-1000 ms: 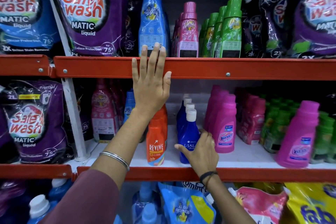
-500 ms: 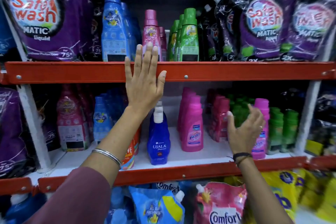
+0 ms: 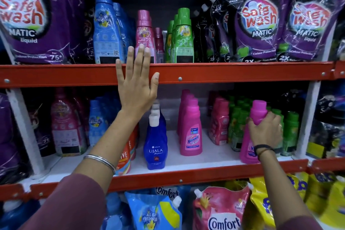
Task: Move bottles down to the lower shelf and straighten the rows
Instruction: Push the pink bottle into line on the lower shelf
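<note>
My left hand [image 3: 137, 84] lies flat and open against the red front rail of the upper shelf [image 3: 233, 73], fingers spread, just below a tall pink bottle [image 3: 144, 31]. My right hand [image 3: 266, 129] is closed around the neck of a lone pink Vanish bottle [image 3: 256, 110] that stands at the front right of the middle shelf [image 3: 205, 162]. A row of pink Vanish bottles [image 3: 190, 130] and a row of blue Ujala bottles [image 3: 155, 144] stand in the shelf's middle. An orange Revive bottle [image 3: 125, 158] is partly hidden behind my left forearm.
Purple Safewash pouches [image 3: 257, 20] fill the upper shelf's sides, with blue bottles [image 3: 106, 26] and green bottles [image 3: 182, 35] between. Red bottles [image 3: 219, 123] and green bottles [image 3: 237, 121] crowd behind the held one. Comfort pouches [image 3: 222, 211] sit on the bottom shelf.
My right hand moved from the blue Ujala bottle across to the right and closed on the lone pink Vanish bottle. The view shifted right. My left hand stayed on the rail.
</note>
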The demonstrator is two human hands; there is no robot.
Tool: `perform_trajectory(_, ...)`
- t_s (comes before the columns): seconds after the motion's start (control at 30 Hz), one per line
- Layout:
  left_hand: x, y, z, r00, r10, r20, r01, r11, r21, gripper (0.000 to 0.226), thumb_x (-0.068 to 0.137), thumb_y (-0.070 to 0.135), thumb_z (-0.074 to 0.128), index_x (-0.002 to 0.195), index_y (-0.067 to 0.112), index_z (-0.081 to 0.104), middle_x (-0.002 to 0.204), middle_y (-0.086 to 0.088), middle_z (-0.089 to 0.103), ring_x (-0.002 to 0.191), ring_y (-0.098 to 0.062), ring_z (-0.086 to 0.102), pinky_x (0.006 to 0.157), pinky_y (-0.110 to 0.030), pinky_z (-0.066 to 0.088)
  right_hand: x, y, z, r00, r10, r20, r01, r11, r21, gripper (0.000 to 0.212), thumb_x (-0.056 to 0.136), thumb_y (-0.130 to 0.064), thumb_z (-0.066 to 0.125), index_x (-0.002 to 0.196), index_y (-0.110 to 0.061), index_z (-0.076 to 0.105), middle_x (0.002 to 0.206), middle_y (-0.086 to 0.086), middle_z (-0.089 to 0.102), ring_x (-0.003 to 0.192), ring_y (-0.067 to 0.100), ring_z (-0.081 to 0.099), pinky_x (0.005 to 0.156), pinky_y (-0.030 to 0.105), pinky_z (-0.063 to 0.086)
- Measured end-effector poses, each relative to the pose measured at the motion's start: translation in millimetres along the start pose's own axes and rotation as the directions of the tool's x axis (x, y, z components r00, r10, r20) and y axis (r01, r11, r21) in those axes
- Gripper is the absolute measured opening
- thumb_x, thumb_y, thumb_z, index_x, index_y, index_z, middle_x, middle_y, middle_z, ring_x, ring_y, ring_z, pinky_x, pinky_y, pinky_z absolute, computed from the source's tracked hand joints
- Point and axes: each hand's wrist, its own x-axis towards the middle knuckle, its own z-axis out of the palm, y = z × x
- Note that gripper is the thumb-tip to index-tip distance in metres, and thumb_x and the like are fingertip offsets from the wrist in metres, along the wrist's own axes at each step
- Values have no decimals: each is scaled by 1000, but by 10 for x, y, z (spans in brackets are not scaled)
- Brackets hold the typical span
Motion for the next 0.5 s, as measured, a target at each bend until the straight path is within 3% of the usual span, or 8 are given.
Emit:
perform_trajectory(0.2, 2, 0, 8, 1000, 2, -9, -2, 1000, 10, 59, 101, 44, 22, 153, 16, 14, 161, -3, 17, 148, -23, 7, 118, -43, -10, -109, -206, -69, 994, -101, 39, 101, 995, 2, 49, 70, -23, 76, 107, 0, 52, 105, 23, 53, 94, 43, 57, 67, 44, 42)
perform_trajectory(0.33, 3, -3, 6, 1000, 2, -8, -2, 1000, 9, 59, 101, 45, 20, 152, 15, 15, 160, -3, 17, 148, -23, 8, 118, -43, -9, -245, -501, -133, 990, -132, 40, 130, 989, 65, 56, 67, -35, 79, 107, -5, 52, 105, 19, 55, 92, 42, 59, 66, 41, 39)
perform_trajectory(0.5, -2, -14, 0, 1000, 8, -6, -8, 1000, 3, 60, 101, 45, 21, 152, 15, 15, 160, -4, 17, 148, -23, 7, 118, -44, -8, -466, -883, -108, 980, -133, 145, 117, 986, 117, 60, 65, -47, 77, 102, -6, 52, 105, 17, 56, 90, 39, 60, 64, 36, 34)
